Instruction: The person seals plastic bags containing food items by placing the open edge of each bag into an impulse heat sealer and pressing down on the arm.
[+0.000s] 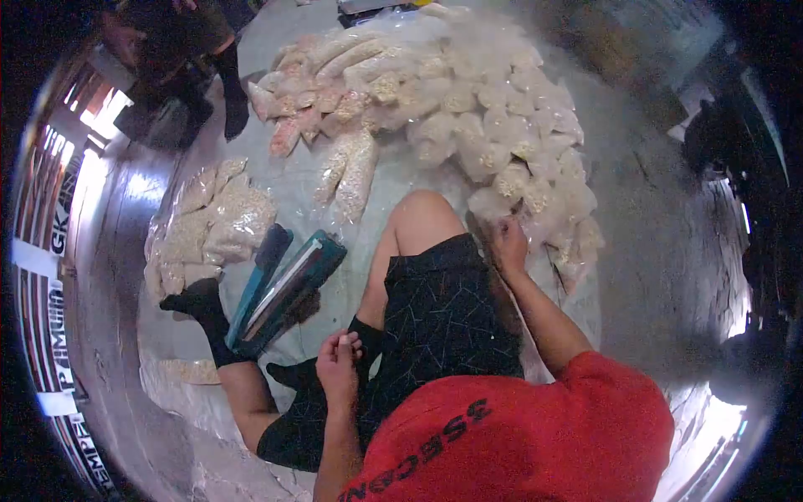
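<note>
My right hand [508,243] is at the near edge of a large heap of clear plastic bags filled with pale pieces. Its fingers are closed at the end of one filled plastic bag [495,203]. Over my lap, near my bent leg, is my left hand [338,358] with its fingers curled in; what they hold, if anything, is too small to make out. A teal bag sealer [288,293] lies between my legs, its long arm raised apart from its base.
The bag heap [452,92] spreads across the floor sheet ahead, some bags reddish. A smaller pile of filled bags [219,219] lies at left, and one bag [188,371] lies by my foot. Another person's leg [232,88] is at the upper left.
</note>
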Tool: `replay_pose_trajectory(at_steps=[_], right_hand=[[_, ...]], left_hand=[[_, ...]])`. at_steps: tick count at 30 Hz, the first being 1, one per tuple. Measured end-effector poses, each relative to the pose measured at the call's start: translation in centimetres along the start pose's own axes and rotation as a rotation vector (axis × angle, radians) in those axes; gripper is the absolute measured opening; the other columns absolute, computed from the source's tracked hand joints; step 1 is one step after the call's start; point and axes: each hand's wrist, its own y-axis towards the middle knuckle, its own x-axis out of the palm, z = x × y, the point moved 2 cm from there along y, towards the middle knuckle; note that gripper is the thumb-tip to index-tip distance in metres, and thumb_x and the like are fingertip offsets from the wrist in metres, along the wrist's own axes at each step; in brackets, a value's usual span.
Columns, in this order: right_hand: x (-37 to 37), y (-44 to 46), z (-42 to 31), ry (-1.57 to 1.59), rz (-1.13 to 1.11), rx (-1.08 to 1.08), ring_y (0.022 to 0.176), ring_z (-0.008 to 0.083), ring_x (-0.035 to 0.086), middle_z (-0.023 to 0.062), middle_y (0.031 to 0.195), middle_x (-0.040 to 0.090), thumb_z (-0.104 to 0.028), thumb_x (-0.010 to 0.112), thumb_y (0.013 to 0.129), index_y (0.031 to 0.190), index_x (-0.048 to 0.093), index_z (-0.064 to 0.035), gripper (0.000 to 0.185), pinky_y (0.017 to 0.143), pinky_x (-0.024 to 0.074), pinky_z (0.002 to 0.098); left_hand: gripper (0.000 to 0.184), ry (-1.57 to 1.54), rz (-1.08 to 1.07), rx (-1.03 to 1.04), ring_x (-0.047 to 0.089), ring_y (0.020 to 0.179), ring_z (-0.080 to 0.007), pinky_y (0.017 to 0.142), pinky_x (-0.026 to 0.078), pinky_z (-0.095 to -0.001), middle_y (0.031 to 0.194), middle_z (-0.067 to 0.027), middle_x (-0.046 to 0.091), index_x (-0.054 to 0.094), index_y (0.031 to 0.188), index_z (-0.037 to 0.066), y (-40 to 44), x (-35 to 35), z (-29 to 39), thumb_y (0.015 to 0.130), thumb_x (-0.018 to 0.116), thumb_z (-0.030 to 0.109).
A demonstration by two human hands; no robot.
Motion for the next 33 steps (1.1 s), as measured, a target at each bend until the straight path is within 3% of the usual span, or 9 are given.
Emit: replay_pose_trajectory(at_steps=[4, 9, 14, 17, 19, 26, 28, 31, 33], right_hand=[[-4.1, 2.4, -2.3, -0.048, 0.035, 0.022, 0.089, 0.0364, 0.067, 0.0199, 0.097, 0.069, -0.031, 0.065, 0.095, 0.100, 0.064, -0.0026, 0.029, 0.080, 0.0514, 0.0445], [-11.3, 5.2, -12.6, 0.503, -0.292, -0.061, 0.085, 0.0175, 0.066, 0.0084, 0.093, 0.070, -0.023, 0.067, 0.096, 0.095, 0.066, -0.0030, 0.020, 0.076, 0.0519, 0.0338], [-14.4, 3.0, -25.3, 0.695, -0.781, -0.437, 0.085, 0.0147, 0.064, 0.0062, 0.092, 0.070, -0.019, 0.067, 0.095, 0.099, 0.068, -0.0037, 0.016, 0.078, 0.0524, 0.0323], [-12.6, 0.6, -31.3, 0.561, -0.910, -0.827, 0.085, 0.0167, 0.064, 0.0101, 0.092, 0.068, -0.021, 0.069, 0.094, 0.102, 0.068, -0.0034, 0.020, 0.080, 0.0524, 0.0332], [-10.9, -1.2, -34.3, 0.556, -1.064, -0.790, 0.092, 0.0143, 0.065, 0.0064, 0.093, 0.070, -0.019, 0.073, 0.091, 0.102, 0.069, -0.0038, 0.019, 0.079, 0.0505, 0.0315], [8.5, -7.1, -30.6, 0.634, -1.224, -0.579, 0.082, 0.0140, 0.063, 0.0059, 0.087, 0.069, -0.023, 0.075, 0.090, 0.097, 0.068, -0.0037, 0.022, 0.077, 0.0526, 0.0316], [12.9, -9.1, -27.2, 0.698, -1.262, -0.282, 0.083, 0.0125, 0.063, 0.0035, 0.087, 0.070, -0.020, 0.077, 0.089, 0.096, 0.068, -0.0049, 0.019, 0.077, 0.0530, 0.0307], [13.1, -9.6, -27.1, 0.596, -1.148, -0.382, 0.083, 0.0117, 0.063, 0.0038, 0.088, 0.070, -0.018, 0.077, 0.089, 0.096, 0.067, -0.0045, 0.018, 0.077, 0.0526, 0.0292], [12.3, -10.2, -27.9, 0.642, -1.197, -0.240, 0.084, 0.0116, 0.064, 0.0044, 0.088, 0.070, -0.014, 0.075, 0.090, 0.097, 0.066, -0.0041, 0.015, 0.077, 0.0531, 0.0279]], left_hand=[[0.026, 0.182, -0.112, 0.083, 0.065, 0.092, -0.0145, 0.082, 0.051, -0.0272, 0.104, -0.0089, 0.068, 0.062, 0.121, 0.000, 0.7, 1.6, 1.7, 0.102, 0.059, 0.016], [0.028, 0.286, -0.249, 0.232, 0.064, 0.098, -0.0152, 0.087, 0.050, -0.0292, 0.107, -0.0085, 0.068, 0.063, 0.122, -0.001, -0.1, 4.5, 8.6, 0.101, 0.060, 0.017], [0.036, 0.342, -0.300, 0.272, 0.062, 0.108, -0.0182, 0.097, 0.048, -0.0338, 0.117, -0.0105, 0.066, 0.058, 0.129, 0.000, 3.3, 4.9, 11.6, 0.101, 0.059, 0.023], [0.062, -0.094, -0.321, 0.437, 0.053, 0.127, -0.0229, 0.108, 0.042, -0.0387, 0.139, -0.0102, 0.056, 0.045, 0.144, 0.002, 7.1, 3.1, 9.8, 0.101, 0.056, 0.046], [0.055, -0.453, -0.444, 0.372, 0.059, 0.117, -0.0249, 0.108, 0.043, -0.0389, 0.128, -0.0148, 0.060, 0.049, 0.137, -0.001, 5.5, 0.9, 10.6, 0.099, 0.064, 0.036], [0.026, -0.231, 0.323, 0.339, 0.066, 0.096, -0.0173, 0.088, 0.053, -0.0338, 0.102, -0.0093, 0.070, 0.063, 0.110, 0.000, 5.3, -10.5, -1.7, 0.099, 0.066, 0.023], [0.027, -0.186, 0.417, 0.321, 0.066, 0.094, -0.0174, 0.085, 0.054, -0.0333, 0.098, -0.0095, 0.071, 0.065, 0.107, -0.001, 5.4, -10.8, -2.9, 0.099, 0.067, 0.024], [0.030, -0.026, 0.480, 0.112, 0.068, 0.093, -0.0182, 0.086, 0.052, -0.0330, 0.097, -0.0085, 0.072, 0.068, 0.107, -0.001, 4.9, -10.6, -3.5, 0.100, 0.065, 0.028], [0.032, 0.137, 0.500, 0.394, 0.069, 0.094, -0.0185, 0.087, 0.052, -0.0324, 0.100, -0.0061, 0.073, 0.069, 0.109, 0.001, 5.1, -10.8, -2.1, 0.102, 0.060, 0.031]])
